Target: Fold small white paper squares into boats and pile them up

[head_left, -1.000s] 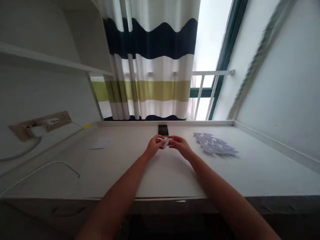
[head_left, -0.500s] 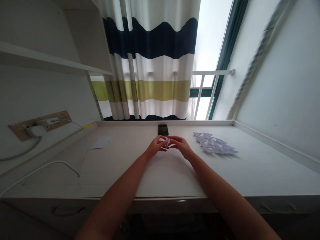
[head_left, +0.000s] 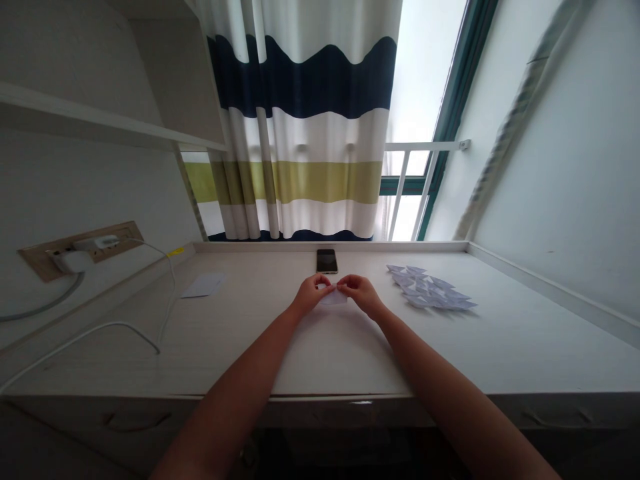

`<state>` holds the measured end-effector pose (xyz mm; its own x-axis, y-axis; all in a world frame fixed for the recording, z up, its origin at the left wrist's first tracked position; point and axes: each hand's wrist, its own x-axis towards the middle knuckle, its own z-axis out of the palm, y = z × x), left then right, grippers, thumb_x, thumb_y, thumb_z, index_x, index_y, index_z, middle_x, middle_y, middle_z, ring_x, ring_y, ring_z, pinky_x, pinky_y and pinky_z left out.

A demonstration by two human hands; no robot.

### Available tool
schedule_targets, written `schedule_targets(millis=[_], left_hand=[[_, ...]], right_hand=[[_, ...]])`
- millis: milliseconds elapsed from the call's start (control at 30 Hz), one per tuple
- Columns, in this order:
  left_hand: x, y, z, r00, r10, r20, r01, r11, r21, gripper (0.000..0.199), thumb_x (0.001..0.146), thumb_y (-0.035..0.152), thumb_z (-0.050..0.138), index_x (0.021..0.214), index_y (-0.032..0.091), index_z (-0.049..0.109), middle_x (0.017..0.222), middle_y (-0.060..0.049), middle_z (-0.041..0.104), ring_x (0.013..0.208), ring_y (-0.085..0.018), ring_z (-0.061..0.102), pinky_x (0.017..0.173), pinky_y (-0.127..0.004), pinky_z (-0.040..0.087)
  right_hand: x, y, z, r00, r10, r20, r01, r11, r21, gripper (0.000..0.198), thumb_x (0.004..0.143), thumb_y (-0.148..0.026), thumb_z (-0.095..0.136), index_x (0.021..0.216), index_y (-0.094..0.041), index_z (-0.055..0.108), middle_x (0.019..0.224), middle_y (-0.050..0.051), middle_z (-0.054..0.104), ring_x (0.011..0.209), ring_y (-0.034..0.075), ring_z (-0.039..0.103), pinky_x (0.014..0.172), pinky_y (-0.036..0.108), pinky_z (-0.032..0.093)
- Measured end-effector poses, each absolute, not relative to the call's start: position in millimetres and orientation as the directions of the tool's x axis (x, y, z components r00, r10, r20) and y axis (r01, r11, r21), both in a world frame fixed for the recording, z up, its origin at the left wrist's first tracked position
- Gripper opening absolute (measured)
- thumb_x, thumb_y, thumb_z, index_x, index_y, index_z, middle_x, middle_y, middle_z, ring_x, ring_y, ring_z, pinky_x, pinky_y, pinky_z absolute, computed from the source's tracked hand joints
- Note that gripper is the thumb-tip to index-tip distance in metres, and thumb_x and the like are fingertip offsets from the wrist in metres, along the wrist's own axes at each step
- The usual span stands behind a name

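Observation:
A small piece of white paper [head_left: 334, 297] is held low over the white desk, between my two hands. My left hand [head_left: 313, 293] pinches its upper left part between thumb and fingers. On the other side my right hand [head_left: 361, 293] pinches its upper right part, the two thumbs almost meeting. The fingertips cover the paper's top edge, so its folds are hard to make out. Just beyond my hands lies a dark phone [head_left: 327, 261]. Off to the right, several folded white paper pieces [head_left: 433, 288] with pointed ends lie in overlapping rows.
Flat white paper [head_left: 203, 285] rests on the desk [head_left: 340, 360] at the left. A white cable [head_left: 170, 287] runs from the wall socket [head_left: 80, 250] down across the left side. A raised rim [head_left: 280, 247] borders the back, before a striped curtain [head_left: 325, 140].
My fingers have closed from a looser, spread hold into pinches. The paper has turned from nearly edge-on to showing its broad face below the fingertips.

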<state>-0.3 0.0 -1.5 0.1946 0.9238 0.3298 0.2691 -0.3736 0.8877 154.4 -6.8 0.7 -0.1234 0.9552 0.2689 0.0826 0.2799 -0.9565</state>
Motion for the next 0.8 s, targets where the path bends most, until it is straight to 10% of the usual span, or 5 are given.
schedule_targets(millis=[800], left_hand=[[1.6, -0.4, -1.1, 0.086, 0.987, 0.132, 0.206, -0.147, 0.967, 0.018, 0.060, 0.031, 0.060, 0.061, 0.013, 0.060, 0.056, -0.001, 0.056, 0.053, -0.011, 0.049, 0.046, -0.021, 0.037]], right_hand=[[154.7, -4.8, -4.6, -0.067, 0.953, 0.296, 0.180, 0.304, -0.936, 0.015, 0.058, -0.028, 0.064, 0.066, -0.016, 0.060, 0.058, 0.000, 0.058, 0.055, 0.012, 0.051, 0.053, 0.027, 0.042]])
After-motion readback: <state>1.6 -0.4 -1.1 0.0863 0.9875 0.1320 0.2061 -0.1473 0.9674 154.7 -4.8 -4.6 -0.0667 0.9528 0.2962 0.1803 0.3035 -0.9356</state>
